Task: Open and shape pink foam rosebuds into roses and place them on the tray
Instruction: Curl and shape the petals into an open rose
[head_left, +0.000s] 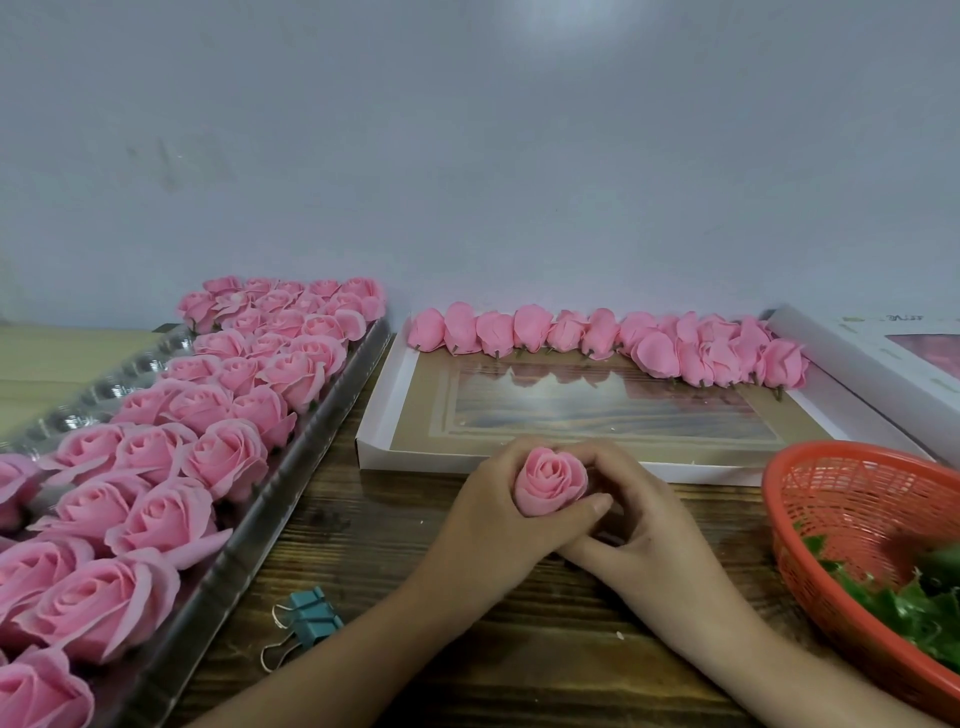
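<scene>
pink rosebud (549, 480) is gripped upright by the left hand (498, 514) (thumb laid across its front) and is clasped from behind by the curled right hand (641, 519).

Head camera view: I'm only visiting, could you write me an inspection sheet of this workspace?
Surface: dark wooden table.
Job's things: pink foam rosebud held above the table; opened pink foam roses fill the silver metal tray; closed pink buds line the back of the white cardboard box.
Clutter: teal binder clip; orange plastic basket holding green leaves.
Hands: left hand and right hand both curl round the rosebud.
Cables: nothing seen.
Surroundings: plain pale wall; second white box at far right.
</scene>
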